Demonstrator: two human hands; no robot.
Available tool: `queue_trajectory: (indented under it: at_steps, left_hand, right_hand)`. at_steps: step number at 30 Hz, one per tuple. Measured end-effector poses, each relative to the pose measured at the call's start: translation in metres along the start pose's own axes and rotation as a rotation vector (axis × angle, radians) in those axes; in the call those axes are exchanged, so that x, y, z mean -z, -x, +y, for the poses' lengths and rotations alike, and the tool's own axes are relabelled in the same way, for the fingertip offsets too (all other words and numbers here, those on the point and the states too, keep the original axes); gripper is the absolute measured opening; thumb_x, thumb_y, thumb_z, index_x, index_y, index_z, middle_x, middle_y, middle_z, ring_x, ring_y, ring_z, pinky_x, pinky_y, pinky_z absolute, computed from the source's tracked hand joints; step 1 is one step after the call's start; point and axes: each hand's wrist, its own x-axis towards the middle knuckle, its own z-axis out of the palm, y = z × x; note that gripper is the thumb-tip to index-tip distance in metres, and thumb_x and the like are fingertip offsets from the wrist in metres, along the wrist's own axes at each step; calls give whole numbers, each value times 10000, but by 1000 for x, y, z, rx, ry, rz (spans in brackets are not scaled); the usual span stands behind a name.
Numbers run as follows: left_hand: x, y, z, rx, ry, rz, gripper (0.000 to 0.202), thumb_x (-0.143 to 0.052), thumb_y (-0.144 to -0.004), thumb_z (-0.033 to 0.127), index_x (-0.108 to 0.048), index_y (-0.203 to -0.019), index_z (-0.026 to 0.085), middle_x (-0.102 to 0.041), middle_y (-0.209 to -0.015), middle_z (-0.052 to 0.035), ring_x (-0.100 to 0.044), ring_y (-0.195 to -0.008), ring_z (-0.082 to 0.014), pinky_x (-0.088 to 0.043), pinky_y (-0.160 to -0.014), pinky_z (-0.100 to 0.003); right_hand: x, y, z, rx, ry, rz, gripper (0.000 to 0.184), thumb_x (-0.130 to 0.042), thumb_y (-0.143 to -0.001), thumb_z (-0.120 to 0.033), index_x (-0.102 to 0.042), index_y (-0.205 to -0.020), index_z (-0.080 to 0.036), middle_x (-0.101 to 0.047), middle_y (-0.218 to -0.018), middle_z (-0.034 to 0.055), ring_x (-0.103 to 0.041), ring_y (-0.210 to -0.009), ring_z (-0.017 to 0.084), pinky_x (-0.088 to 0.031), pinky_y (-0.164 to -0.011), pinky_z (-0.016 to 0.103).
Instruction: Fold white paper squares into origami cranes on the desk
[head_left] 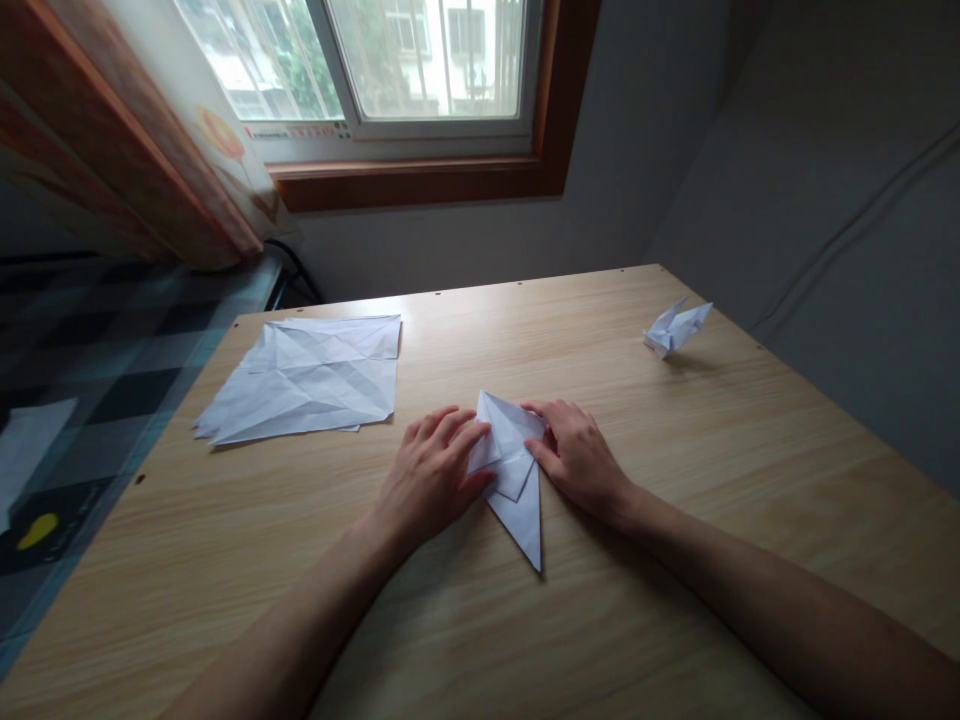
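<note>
Folded white paper (516,440) between two hands on the wooden table (225,530).
From where I stand, the left hand (435,468) has its fingers closed on the left edge, the right hand (581,455) on the right; an origami figure (676,328) sits near the far right corner.

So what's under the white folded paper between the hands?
The pale wooden tabletop shows around the white folded paper. The spot directly beneath is covered, so I can't see whether anything else is there.
</note>
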Motion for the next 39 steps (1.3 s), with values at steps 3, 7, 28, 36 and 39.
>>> queue_trajectory:
  at_steps: [3,7,28,36,39]
  left_hand:
    - [-1,0,-1,-1,3,-22,372,-613,-879,408,-579,-1191,210,-608,-1237,-112,-483,-1202,-311,-425,-978,-487]
    - [-1,-1,-1,7,16,-8,368,-614,-880,401,-582,-1200,223,-607,-1222,-107,-498,-1175,-294,-437,-967,-477]
    - [4,-2,-1,-103,29,-162,609,-608,-833,574,-501,-1303,202,-562,-1373,-116,-491,-1275,-315,-363,-1043,-506]
    - [1,-3,3,-254,-10,66,199,-529,-953,354,-625,-955,180,-735,-1018,-59,-672,-992,-223,-485,-849,-363]
    - [2,-3,6,-249,16,118,138,-500,-952,198,-613,-878,174,-736,-885,-40,-690,-855,-189,-499,-775,-316]
  right_hand:
    - [0,2,-1,61,-30,12,406,-584,-839,-154,-541,-1240,-198,-660,-1097,99,-589,-969,267,-430,-896,430]
    - [0,4,-3,179,-10,-12,358,-569,-856,-122,-570,-1209,-181,-665,-1098,95,-580,-992,257,-439,-893,411]
    - [13,3,5,308,-67,-246,575,-676,-707,-195,-565,-1271,-181,-585,-1325,126,-503,-1217,291,-356,-1031,480]
    - [9,2,10,365,-132,-195,408,-621,-871,-317,-554,-1251,-184,-638,-1245,130,-566,-1146,275,-400,-993,462]
    - [6,2,11,346,-184,-146,396,-610,-879,-303,-543,-1253,-191,-664,-1191,123,-594,-1104,274,-428,-970,461]
